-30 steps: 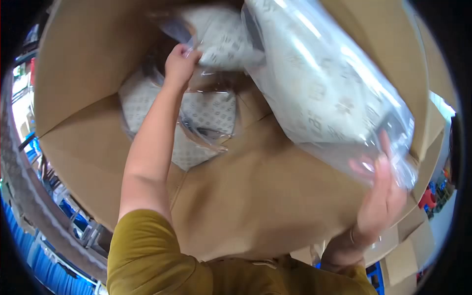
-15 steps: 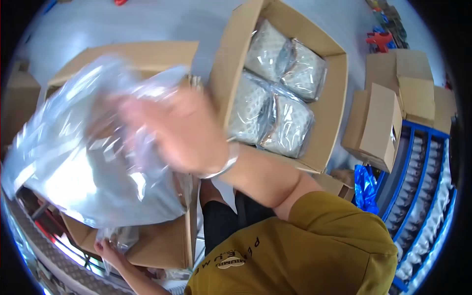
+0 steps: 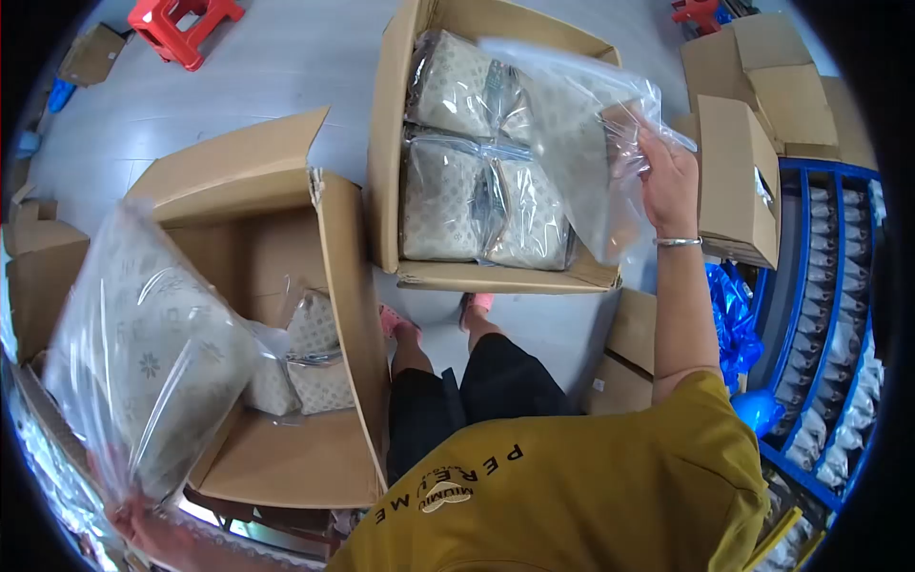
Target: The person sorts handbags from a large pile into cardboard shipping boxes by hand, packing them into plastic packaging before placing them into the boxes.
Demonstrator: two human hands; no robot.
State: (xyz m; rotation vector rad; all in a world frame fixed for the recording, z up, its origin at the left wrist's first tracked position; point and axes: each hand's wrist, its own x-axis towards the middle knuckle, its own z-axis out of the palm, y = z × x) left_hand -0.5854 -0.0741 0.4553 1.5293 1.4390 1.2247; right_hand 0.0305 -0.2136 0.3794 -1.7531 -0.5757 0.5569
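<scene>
Room inside left carton [image 3: 349, 324], large bag [image 3: 157, 357] blocking its left side, raised flap [image 3: 238, 157] behind

The person wore a shirt [image 3: 610, 477] of mustard-olive colour, and it was the largest part of the clothing. On its front, dark capital letters [image 3: 469, 476] were printed in a curve, with a small pale emblem [image 3: 446, 497] inside this curve, which carried fine dark writing. The visible sleeve [image 3: 710, 410] of the shirt was short. Beyond this sleeve, a silvery, narrow bracelet [image 3: 678, 242] went around the right wrist. Next to the shirt there were black shorts [image 3: 515, 377], and farther from it, pink footwear [image 3: 480, 301] on both feet.
</scene>
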